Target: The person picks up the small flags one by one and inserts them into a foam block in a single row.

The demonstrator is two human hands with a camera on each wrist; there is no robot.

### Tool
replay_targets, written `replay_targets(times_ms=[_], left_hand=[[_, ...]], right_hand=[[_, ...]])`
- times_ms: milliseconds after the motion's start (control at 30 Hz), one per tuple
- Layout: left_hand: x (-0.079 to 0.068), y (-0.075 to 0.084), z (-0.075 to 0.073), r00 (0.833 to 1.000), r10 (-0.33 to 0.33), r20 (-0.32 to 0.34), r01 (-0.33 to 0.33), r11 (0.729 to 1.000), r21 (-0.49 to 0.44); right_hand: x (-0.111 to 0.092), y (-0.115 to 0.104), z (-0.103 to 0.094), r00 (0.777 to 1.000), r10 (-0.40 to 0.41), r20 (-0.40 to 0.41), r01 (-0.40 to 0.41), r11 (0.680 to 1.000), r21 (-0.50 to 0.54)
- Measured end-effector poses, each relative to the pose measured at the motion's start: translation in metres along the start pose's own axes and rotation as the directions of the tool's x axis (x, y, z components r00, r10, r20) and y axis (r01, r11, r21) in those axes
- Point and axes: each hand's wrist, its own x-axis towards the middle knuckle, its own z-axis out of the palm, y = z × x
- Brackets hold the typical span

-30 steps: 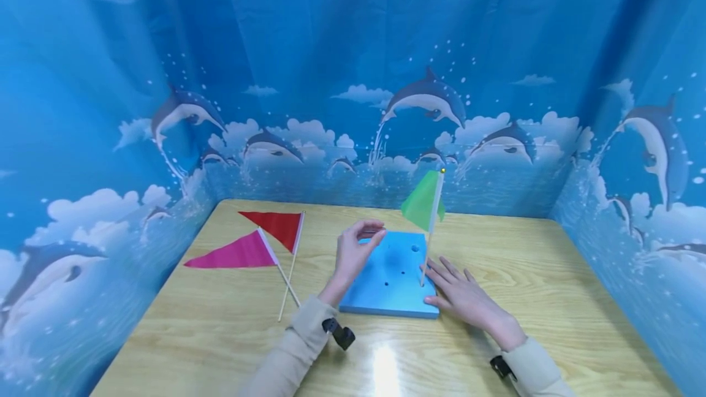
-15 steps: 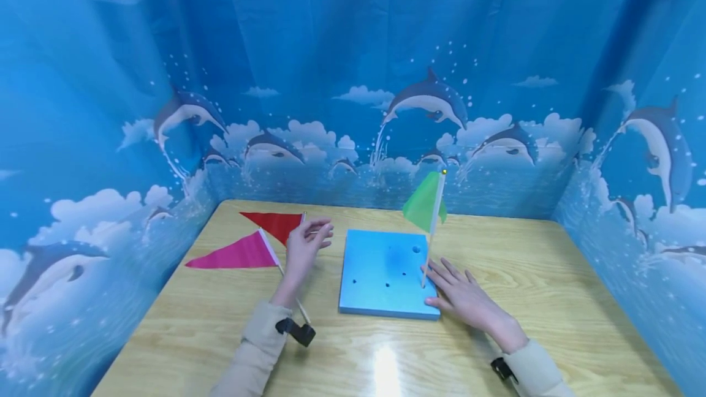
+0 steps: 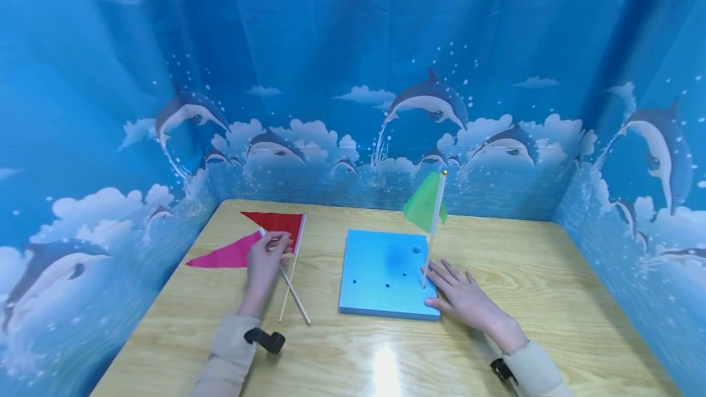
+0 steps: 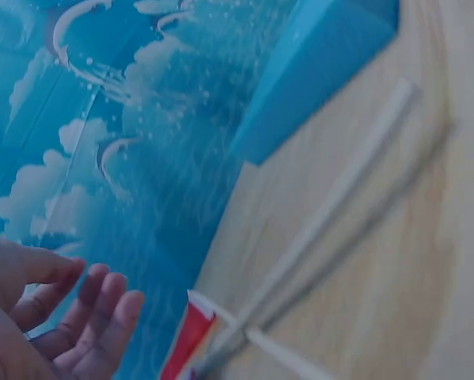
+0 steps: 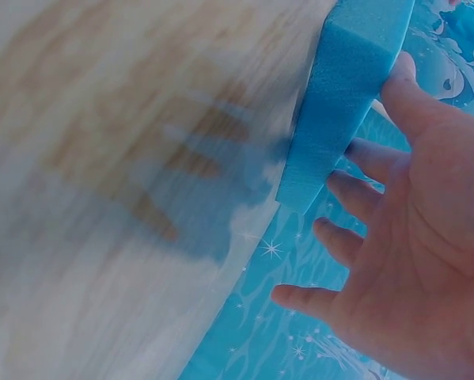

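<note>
My left hand (image 3: 265,265) hovers over the pink pennant flag (image 3: 223,254), hiding part of it; in the left wrist view its fingers (image 4: 106,313) are loosely bent and hold nothing. Beside it lies a red pennant flag (image 3: 278,222), and the thin sticks of both flags cross on the table. A green flag (image 3: 423,204) stands nearly upright, its stick in the right side of a blue foam block (image 3: 369,265). My right hand (image 3: 466,299), fingers spread, rests against the block's right edge beside that stick; the thumb (image 5: 403,87) touches the block.
Several small holes dot the top of the block. The wooden table (image 3: 353,354) runs up to a blue dolphin-print curtain (image 3: 309,78) at the back and both sides.
My left hand has moved left from above the foam block to the pink flag. The right hand, the block and the green flag have kept their places.
</note>
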Motion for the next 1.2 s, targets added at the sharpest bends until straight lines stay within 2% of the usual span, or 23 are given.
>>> replay_targets(times_ms=[233,367,467,567,700,900,1067,1200], left_hand=[[-0.007,-0.016,-0.017,0.995,-0.097,0.015,0.094,0.988,0.12],[-0.009,-0.021,-0.021,0.992,-0.124,0.036,0.112,0.966,0.235],[-0.009,-0.023,-0.023,0.991,-0.128,0.049,0.099,0.917,0.385],[-0.01,-0.025,-0.023,0.99,-0.123,0.064,0.072,0.849,0.524],[-0.011,-0.025,-0.021,0.991,-0.104,0.087,0.027,0.782,0.623],[-0.011,-0.022,-0.019,0.993,-0.034,0.115,-0.053,0.736,0.675],[-0.009,-0.019,-0.021,0.994,-0.061,0.087,-0.018,0.708,0.706],[-0.006,-0.017,-0.024,0.995,-0.065,0.075,-0.008,0.707,0.708]], right_hand=[[0.0,0.0,0.0,1.0,-0.006,0.0,0.006,1.0,0.003],[0.0,0.0,-0.001,1.0,-0.01,0.001,0.01,1.0,-0.001],[0.0,0.0,-0.001,1.0,-0.007,0.003,0.007,1.0,0.004],[0.0,0.0,-0.001,1.0,-0.003,0.005,0.003,1.0,0.008],[0.0,0.0,-0.001,1.0,-0.001,0.004,0.0,1.0,0.007],[0.0,0.001,0.0,1.0,-0.004,-0.006,0.004,1.0,0.0],[0.0,0.001,0.0,1.0,0.0,0.003,0.0,1.0,0.012],[0.0,0.0,-0.001,1.0,0.005,0.008,-0.005,1.0,0.025]])
